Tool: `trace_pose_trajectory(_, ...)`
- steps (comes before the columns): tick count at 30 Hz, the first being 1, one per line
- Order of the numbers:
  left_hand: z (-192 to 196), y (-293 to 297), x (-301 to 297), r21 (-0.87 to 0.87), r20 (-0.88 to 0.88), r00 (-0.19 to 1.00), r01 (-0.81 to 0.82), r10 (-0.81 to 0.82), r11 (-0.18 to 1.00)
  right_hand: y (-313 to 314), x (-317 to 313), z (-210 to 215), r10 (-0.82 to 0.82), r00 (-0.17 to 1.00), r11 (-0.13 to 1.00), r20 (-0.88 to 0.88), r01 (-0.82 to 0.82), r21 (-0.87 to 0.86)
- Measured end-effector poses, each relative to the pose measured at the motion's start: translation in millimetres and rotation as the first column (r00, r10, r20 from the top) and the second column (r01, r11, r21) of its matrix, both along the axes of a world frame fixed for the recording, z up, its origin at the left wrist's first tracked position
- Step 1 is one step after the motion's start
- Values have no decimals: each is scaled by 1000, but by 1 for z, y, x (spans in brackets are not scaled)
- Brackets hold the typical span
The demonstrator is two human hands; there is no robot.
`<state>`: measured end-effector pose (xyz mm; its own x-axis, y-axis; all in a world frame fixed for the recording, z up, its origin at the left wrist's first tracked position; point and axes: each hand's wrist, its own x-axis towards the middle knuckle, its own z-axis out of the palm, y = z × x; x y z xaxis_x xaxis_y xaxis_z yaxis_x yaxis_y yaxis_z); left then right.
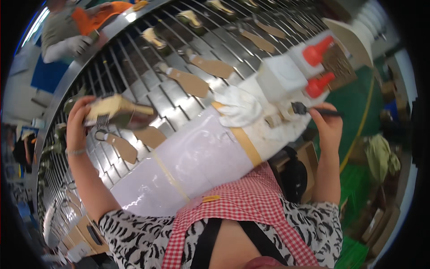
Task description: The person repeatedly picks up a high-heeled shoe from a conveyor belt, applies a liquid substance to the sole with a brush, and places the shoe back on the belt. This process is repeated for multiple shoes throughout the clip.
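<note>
My left hand (77,122) grips a shoe upper on its last (117,113), tan on top and dark olive below, held over the slatted metal conveyor (134,58). My right hand (326,122) pinches a small dark-handled brush (309,109), its bristles pointing left over the white, glue-smeared work surface (197,152). A crumpled white cloth (239,107) lies between the two hands. Two white bottles with red nozzle caps (319,85) and a white block-shaped container (278,76) stand just beyond the brush.
Several tan insoles (192,83) and lasted uppers (154,38) ride on the conveyor slats. Another person in a grey top, orange apron and white gloves (74,31) works at the far side. Cardboard boxes (309,161) and green crates (354,179) sit at my right.
</note>
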<state>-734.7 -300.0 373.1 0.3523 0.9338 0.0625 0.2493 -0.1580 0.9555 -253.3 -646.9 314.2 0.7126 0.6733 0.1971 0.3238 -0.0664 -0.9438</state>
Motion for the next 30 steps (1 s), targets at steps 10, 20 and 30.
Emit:
trace_pose_trajectory(10, -88, -125, 21, -459, -110, 988, 44, -106, 887, 7, 31, -6, 155, 899, 916, 409, 24, -400)
trace_pose_trajectory(20, -118, -192, 50, -622, -252, 922, 80, -296, 779, 15, 36, -22, 229, 905, 896, 357, -53, -440)
trace_pose_trajectory(30, -120, -196, 61, -465, 312, 950, 125, 30, 876, -2, 55, -41, 180, 980, 974, -79, -189, -128)
